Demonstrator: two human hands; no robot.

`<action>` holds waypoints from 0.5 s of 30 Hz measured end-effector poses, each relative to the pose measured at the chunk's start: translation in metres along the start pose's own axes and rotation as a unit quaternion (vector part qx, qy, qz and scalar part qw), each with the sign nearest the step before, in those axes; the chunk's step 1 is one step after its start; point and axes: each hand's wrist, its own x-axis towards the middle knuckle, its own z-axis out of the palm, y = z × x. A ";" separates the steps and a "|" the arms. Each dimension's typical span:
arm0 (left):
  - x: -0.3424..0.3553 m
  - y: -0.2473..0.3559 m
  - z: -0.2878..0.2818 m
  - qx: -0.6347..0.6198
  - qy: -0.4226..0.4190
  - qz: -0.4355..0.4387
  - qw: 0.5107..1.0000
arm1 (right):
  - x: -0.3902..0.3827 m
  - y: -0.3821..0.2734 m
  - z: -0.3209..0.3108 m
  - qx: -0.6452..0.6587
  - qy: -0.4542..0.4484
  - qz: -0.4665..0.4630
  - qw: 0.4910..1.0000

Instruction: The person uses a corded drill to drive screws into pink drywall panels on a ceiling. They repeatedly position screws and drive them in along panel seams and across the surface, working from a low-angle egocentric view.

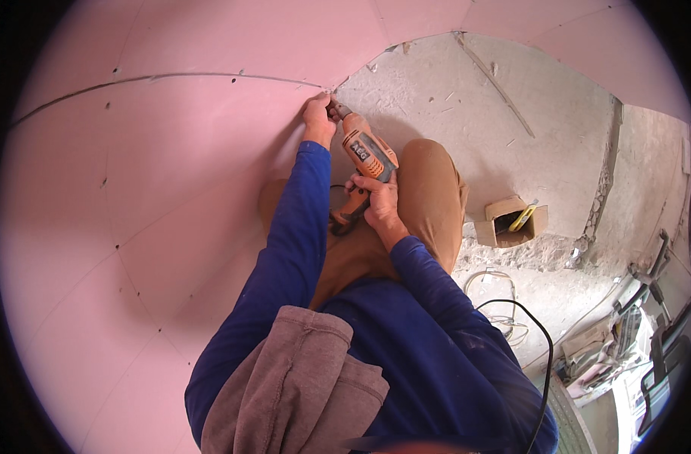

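My right hand (381, 200) is wrapped around the handle of an orange and black corded screw gun (370, 155). Its nose points up and left, at the bottom edge of a pink plasterboard wall (186, 151). My left hand (318, 119) is beside the nose, close against the board, with its fingers curled together. Whatever those fingertips pinch is too small to make out. A dark seam (179, 75) between boards runs toward this spot. Small dark screw heads dot the pink surface.
Right of my bent knee stands an open cardboard box (504, 236) with a yellow utility knife (523, 218) in it. A pale cable (504, 303) lies coiled on the dusty concrete floor (542, 174). A black cord (546, 340) loops by my right arm. Tools and debris clutter the lower right.
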 end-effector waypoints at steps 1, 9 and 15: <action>0.000 0.000 0.001 -0.003 0.012 -0.005 1.000 | 0.001 0.000 0.000 -0.003 0.011 0.003 1.000; -0.001 -0.001 0.002 0.020 -0.005 0.016 1.000 | 0.005 -0.003 -0.004 -0.024 0.005 0.008 1.000; -0.002 -0.004 0.001 0.045 0.018 0.035 0.998 | 0.007 -0.005 -0.007 -0.022 -0.002 0.009 1.000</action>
